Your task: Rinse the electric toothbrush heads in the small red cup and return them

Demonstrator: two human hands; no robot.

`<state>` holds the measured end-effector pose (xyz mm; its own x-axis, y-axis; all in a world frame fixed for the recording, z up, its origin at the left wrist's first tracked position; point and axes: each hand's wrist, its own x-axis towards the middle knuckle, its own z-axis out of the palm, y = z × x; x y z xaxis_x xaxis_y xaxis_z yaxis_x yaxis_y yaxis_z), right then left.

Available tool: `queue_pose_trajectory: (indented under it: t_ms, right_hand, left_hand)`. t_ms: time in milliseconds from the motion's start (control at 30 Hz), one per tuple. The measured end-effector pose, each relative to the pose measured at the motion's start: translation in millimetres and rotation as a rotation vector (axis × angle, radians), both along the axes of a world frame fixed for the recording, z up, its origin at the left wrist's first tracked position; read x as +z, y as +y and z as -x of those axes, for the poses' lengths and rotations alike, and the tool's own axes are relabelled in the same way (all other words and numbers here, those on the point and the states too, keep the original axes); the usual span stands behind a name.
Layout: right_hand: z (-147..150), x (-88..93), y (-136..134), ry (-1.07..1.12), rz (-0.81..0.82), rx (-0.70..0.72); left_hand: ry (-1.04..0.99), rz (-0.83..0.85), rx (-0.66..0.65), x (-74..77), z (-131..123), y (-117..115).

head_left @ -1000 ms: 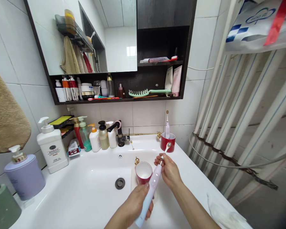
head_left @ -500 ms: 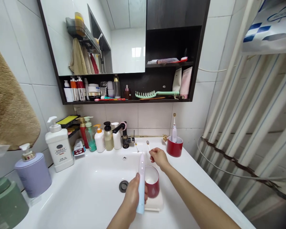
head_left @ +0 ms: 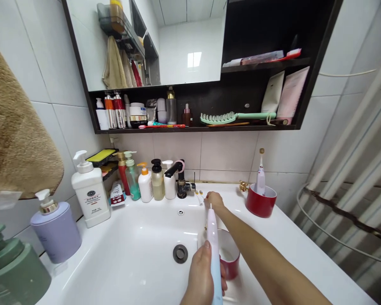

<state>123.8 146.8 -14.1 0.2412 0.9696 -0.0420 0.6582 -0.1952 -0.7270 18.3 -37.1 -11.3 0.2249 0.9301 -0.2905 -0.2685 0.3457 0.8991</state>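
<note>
My left hand (head_left: 200,271) is wrapped round an electric toothbrush handle (head_left: 212,241), pink fading to pale blue, held upright over the right side of the sink. A bare metal shaft tops the handle, with no brush head on it. Two small toothbrush heads (head_left: 199,193) lie side by side on the sink's back rim, right of the tap. Beside them is my right hand (head_left: 216,201), its fingers curled together; what is between them is hidden. Behind the handle and my right forearm stands a red cup (head_left: 232,267), white inside, partly covered.
A black tap (head_left: 181,180) and several pump bottles (head_left: 145,186) line the back rim. Another red cup (head_left: 262,205) on the right holds a white toothbrush (head_left: 260,178). Above is a dark cabinet shelf (head_left: 190,128) with toiletries. Pipes (head_left: 355,169) run along the right wall.
My right hand has brought the brush head it held leftward, beside the other one on the back rim. The view has shifted; my left hand still grips the handle.
</note>
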Motion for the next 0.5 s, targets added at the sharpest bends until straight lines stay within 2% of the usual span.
queue_pose_trajectory:
  t_ms: [133, 300, 400, 500]
  right_hand:
    - [10, -2.0, 2, 0.029, -0.041, 0.029]
    - [28, -3.2, -4, 0.173, -0.062, 0.030]
    - [24, 7.4, -21, 0.296, -0.061, 0.023]
    - [4, 25.9, -58, 0.443, -0.075, 0.023]
  left_hand:
    - [0.008, -0.026, -0.048, -2.1, -2, 0]
    - [-0.001, -0.046, -0.077, -2.8, -3, -2]
    - [0.023, -0.080, -0.064, 0.1, -2, -4]
    - [0.029, -0.102, -0.096, 2.7, -2, -11]
